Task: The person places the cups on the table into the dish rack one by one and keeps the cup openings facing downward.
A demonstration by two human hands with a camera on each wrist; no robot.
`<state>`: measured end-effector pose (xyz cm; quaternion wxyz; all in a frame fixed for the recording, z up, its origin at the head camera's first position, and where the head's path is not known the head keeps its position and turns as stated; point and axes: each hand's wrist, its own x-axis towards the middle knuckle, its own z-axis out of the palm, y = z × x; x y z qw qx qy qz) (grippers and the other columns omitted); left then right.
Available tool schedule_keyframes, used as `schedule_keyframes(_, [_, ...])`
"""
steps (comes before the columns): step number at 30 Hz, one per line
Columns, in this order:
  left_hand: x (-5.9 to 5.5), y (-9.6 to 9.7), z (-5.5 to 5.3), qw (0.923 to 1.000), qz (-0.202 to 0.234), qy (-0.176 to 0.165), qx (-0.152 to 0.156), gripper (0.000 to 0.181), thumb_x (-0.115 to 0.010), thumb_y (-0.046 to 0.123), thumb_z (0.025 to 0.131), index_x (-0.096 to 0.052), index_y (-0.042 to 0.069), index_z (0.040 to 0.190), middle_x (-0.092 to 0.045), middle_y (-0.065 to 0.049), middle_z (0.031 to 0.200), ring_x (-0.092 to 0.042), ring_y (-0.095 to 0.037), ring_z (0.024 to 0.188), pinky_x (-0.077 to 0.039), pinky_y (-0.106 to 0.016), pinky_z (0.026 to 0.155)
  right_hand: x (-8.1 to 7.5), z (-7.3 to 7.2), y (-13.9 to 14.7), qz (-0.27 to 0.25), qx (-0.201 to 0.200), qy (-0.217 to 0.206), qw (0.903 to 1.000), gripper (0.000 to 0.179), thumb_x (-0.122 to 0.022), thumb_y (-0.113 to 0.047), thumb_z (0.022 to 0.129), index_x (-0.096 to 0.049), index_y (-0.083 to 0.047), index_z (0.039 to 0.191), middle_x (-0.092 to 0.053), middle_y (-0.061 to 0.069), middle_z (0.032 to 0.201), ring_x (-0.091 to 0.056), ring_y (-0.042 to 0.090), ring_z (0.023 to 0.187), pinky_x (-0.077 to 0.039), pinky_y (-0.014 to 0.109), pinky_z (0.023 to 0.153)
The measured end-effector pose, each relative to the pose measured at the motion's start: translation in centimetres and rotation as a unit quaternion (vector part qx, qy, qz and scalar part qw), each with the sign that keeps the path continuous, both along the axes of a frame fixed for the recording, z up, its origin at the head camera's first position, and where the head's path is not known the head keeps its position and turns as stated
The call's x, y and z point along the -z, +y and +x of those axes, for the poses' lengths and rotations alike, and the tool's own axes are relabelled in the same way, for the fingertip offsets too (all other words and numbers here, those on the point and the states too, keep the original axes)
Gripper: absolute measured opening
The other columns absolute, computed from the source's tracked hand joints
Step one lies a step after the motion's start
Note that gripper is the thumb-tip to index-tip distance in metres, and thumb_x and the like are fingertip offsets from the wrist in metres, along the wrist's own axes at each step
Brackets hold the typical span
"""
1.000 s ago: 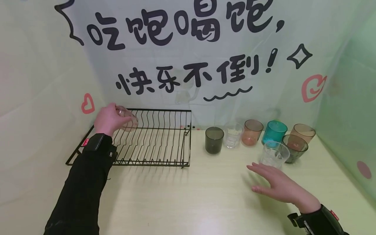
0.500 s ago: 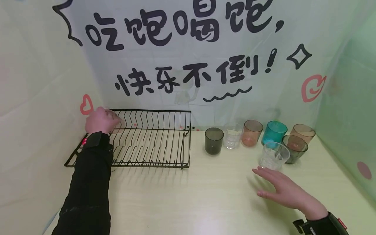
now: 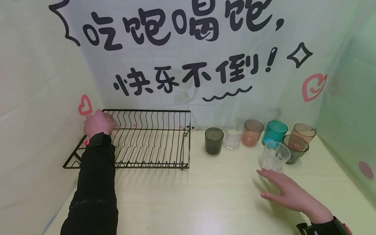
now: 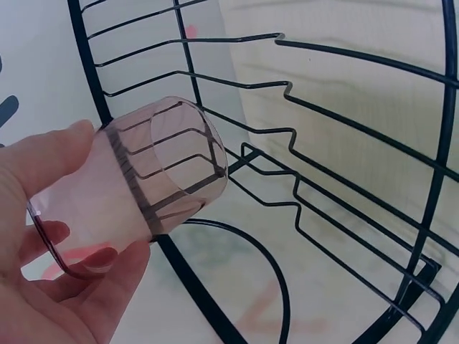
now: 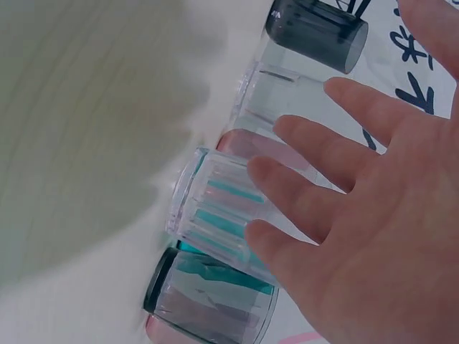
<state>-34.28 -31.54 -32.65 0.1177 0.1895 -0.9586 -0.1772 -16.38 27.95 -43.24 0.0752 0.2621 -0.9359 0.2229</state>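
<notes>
Standing near right hand (image 3: 290,194): clear glass (image 3: 273,159), partly hiding teal glass (image 3: 274,131).

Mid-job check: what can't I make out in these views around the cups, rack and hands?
Held cup: mostly hidden by the left hand in the head view.
Rack: part of its front edge is behind the left sleeve in the head view.
Rightmost amber cup: lower part hidden by the smoky cup in the head view.
Right hand: cut off by the right edge in the right wrist view.
</notes>
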Motion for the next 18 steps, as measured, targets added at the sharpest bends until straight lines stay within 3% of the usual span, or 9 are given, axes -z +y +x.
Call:
schedule_keyframes(6, [0.1, 0.0, -0.1, 0.9998, 0.012, -0.015, 0.000, 0.058, -0.059, 0.041, 0.076, -0.047, -0.003, 0.111, -0.045, -0.030, 0.108, -0.043, -0.044, 0.095, -0.043, -0.050, 0.057, 0.1, 0.0, 0.3, -0.012, 0.000, 0.017, 0.9998, 0.062, -0.065, -0.043, 0.077, -0.044, -0.020, 0.131, -0.046, 0.007, 0.131, -0.042, 0.034, 0.117, -0.035, 0.052, 0.088])
schedule_keyframes(11, [0.3, -0.2, -0.3, 0.9995, 0.015, -0.028, -0.009, 0.057, -0.059, 0.038, 0.078, -0.045, -0.004, 0.114, -0.043, -0.031, 0.108, -0.041, -0.045, 0.094, -0.043, -0.050, 0.058, 0.3, 0.1, 0.4, -0.018, -0.002, 0.020, 0.9996, 0.063, -0.065, -0.041, 0.077, -0.044, -0.020, 0.132, -0.046, 0.006, 0.131, -0.042, 0.033, 0.116, -0.035, 0.051, 0.088])
schedule_keyframes(18, [0.4, -0.1, -1.1, 0.9994, 0.006, -0.031, -0.015, 0.043, -0.057, 0.033, 0.081, -0.052, -0.002, 0.106, -0.047, -0.028, 0.104, -0.042, -0.042, 0.091, -0.042, -0.047, 0.055, 0.2, 0.1, 0.4, -0.007, 0.000, 0.037, 0.9993, 0.064, -0.066, -0.042, 0.076, -0.043, -0.020, 0.132, -0.047, 0.005, 0.130, -0.043, 0.028, 0.116, -0.036, 0.048, 0.087])
